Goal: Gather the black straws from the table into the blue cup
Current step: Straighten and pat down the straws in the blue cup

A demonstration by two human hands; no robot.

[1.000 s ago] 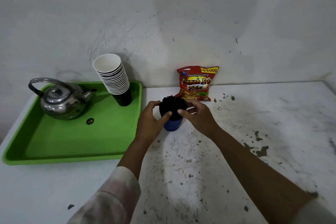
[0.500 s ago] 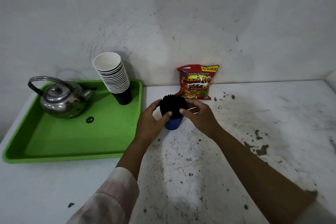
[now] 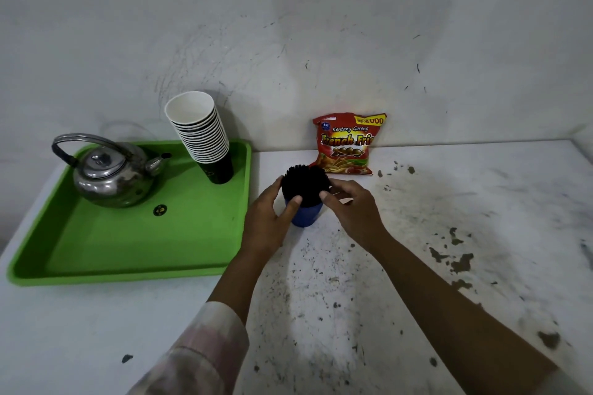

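Blue cup (image 3: pixel 306 214) upright on white table (image 3: pixel 417 234), just right of green tray (image 3: pixel 134 244), in front of snack bag (image 3: pixel 348 143). Black straws (image 3: pixel 305 184) bundled upright in cup, tops fanned above rim. Left hand (image 3: pixel 269 221) curled round cup + bundle from left, thumb on cup front. Right hand (image 3: pixel 353 212) curled on bundle's right side, thumb touching straws. Kettle (image 3: pixel 110 171) & paper cup stack (image 3: pixel 202 135) on tray.

dim, soft light with faint shadows, slight wide-angle bending at the edges, reasonably sharp
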